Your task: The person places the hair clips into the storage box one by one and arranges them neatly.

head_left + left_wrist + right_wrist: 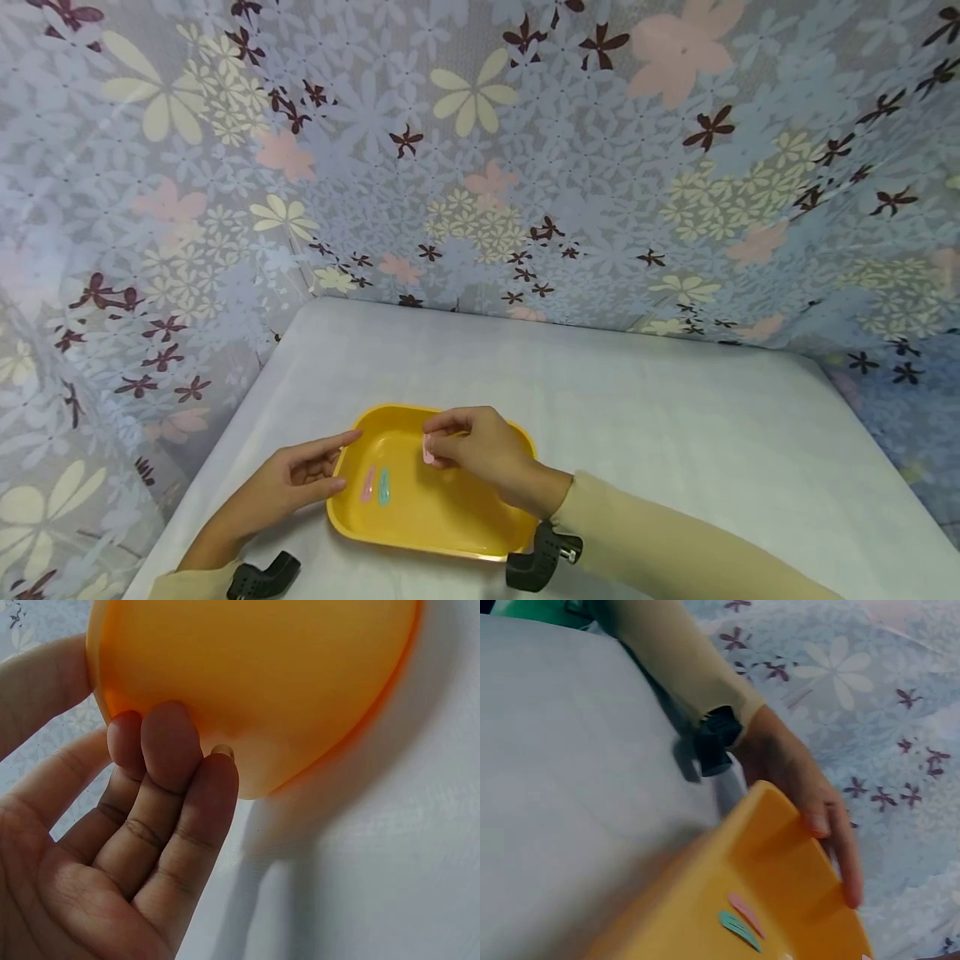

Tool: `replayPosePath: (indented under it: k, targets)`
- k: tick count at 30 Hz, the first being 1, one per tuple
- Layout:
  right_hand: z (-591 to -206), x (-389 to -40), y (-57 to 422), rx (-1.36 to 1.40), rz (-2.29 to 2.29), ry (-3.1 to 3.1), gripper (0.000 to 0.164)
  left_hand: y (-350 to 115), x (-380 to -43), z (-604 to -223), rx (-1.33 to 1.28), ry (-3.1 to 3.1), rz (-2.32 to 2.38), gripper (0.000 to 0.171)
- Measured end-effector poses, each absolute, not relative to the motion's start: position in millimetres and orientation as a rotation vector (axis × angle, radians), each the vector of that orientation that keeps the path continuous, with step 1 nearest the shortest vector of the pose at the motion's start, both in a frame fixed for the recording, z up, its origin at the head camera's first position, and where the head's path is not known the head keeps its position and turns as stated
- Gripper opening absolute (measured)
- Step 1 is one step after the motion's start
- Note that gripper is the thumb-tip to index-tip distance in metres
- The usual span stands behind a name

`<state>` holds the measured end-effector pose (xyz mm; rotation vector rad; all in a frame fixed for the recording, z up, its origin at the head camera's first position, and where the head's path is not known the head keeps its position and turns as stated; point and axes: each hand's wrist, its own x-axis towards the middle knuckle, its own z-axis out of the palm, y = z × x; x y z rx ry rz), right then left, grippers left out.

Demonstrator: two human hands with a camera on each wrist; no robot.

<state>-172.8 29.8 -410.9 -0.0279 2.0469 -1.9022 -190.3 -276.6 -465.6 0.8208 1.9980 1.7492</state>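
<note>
My left hand [300,475] holds the left end of a yellow tray [427,550], with thumb and index fingertip at the rim. In the left wrist view, the other fingers [171,742] lie against the tray's outer wall. Over the tray, my right hand [480,446] pinches a light pink hair clip [427,448] between thumb and fingers. A pink hair clip [368,483] and a teal hair clip [385,486] lie side by side on the tray's floor, towards its left end. The right wrist view shows both clips inside the tilted-looking tray.
The tray stands on a table with a white cover [637,400]. Flower-printed cloth [480,167] hangs behind the table and along its sides. A black wrist mount [536,558] on the right arm overlaps the tray's front right corner; another mount [266,575] sits on the left wrist.
</note>
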Motion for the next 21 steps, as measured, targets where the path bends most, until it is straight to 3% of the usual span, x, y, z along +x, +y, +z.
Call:
replayPosePath:
  k: [10, 21]
  targets:
    - [-437.6, -164.9, -4.0, -0.032, -1.765, 2.166, 0.012, -276.7, -192.2, -465.6, 0.818, 1.993, 1.737, 0.055]
    - [-447.1, -166.2, -15.2, 0.022, -1.686, 2.217, 0.008, -278.2, -191.8, -466.4, 0.836, 1.979, 1.745, 0.055]
